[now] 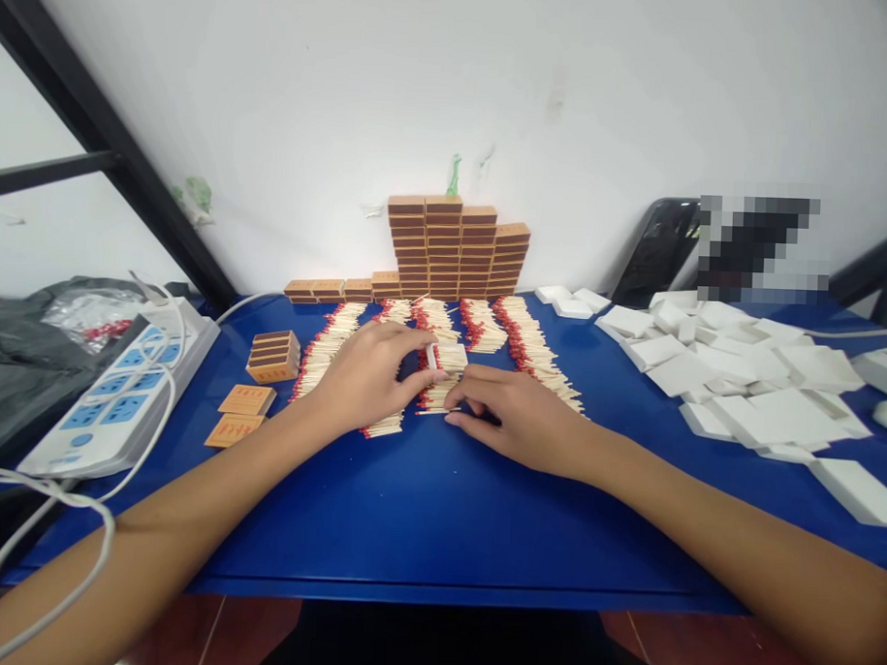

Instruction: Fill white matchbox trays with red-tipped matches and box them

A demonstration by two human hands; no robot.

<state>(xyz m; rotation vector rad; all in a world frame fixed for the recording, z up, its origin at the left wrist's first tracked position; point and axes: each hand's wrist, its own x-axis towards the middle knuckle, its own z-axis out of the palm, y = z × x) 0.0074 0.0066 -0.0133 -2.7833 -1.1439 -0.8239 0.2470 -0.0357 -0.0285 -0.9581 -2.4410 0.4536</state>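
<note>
My left hand [373,374] pinches a small white matchbox tray [433,356] between thumb and forefinger, just above the middle rows of matches. Pale matchsticks with red heads lie inside this tray. Right of it, my right hand [517,413] has its fingers curled, thumb and fingertips close together at the stick ends of some matches [435,402] below the tray. Several rows of loose matches [331,348] run away from me on the blue table, their red heads to the left. Parts of the middle rows are hidden by both hands.
Closed matchboxes [442,250] are stacked against the wall, with more boxes [274,356] at the left. White empty trays [758,368] form a heap at right. A power strip [125,389] with white cables lies left; a phone [654,248] leans at the back right.
</note>
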